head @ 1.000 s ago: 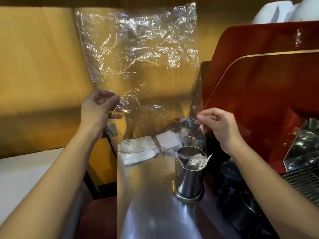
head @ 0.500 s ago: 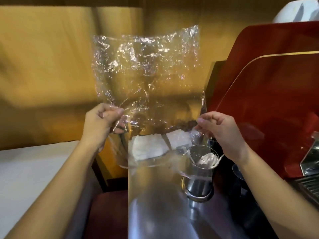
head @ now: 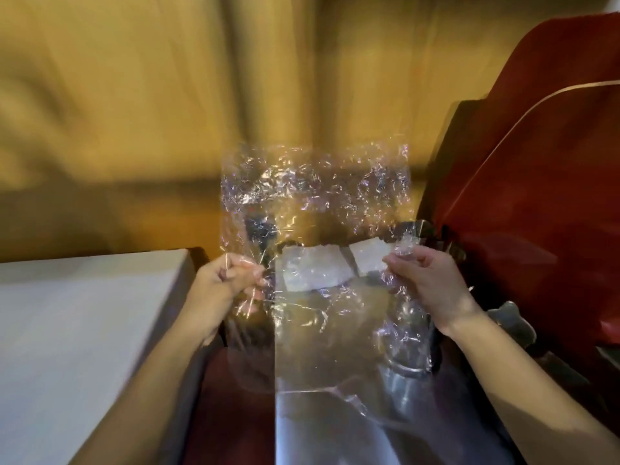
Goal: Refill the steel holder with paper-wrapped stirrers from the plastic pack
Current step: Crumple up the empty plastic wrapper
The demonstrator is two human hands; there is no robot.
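The clear crinkled plastic pack is held up in front of me and looks empty. My left hand pinches its left edge and my right hand pinches its right edge. The pack's lower part drapes down over the steel holder, which stands on the shiny steel counter below my right hand and shows only blurred through the plastic. I cannot see stirrers in the holder in this frame.
White folded napkins lie on the counter behind the pack. A red coffee machine rises at the right. A white surface lies at the left, with a yellow wall behind.
Both hands have lowered the plastic pack, which now hangs over the steel holder and hides it. The view has tilted and blurred.
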